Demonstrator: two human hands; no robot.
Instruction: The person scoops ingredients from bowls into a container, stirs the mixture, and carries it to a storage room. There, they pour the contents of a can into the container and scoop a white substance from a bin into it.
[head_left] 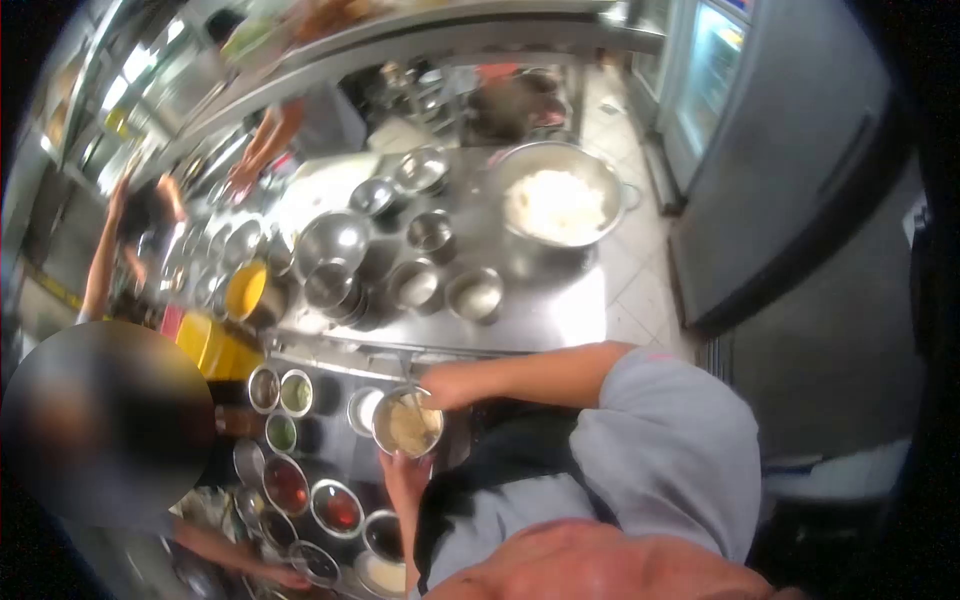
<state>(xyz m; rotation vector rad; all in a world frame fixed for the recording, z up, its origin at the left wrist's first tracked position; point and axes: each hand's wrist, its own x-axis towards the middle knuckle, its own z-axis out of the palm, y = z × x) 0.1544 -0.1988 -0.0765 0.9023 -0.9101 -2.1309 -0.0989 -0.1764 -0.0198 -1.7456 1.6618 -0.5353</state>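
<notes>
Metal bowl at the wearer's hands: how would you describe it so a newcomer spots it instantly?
Find the big steel table, then the counter below it in view. There, the left hand holds a round metal bowl, the right hand at its rim. Tan contents distinguish it from the white-filled container beside it.

Round metal bowl [377, 428], mouth up, roughly level, just beside a smaller white-filled container [367, 408]. Inside: pale tan, lumpy mass [410, 430], uneven surface. Slim utensil [417, 399] dips into it, handle upward; working end too blurred to identify.
</notes>
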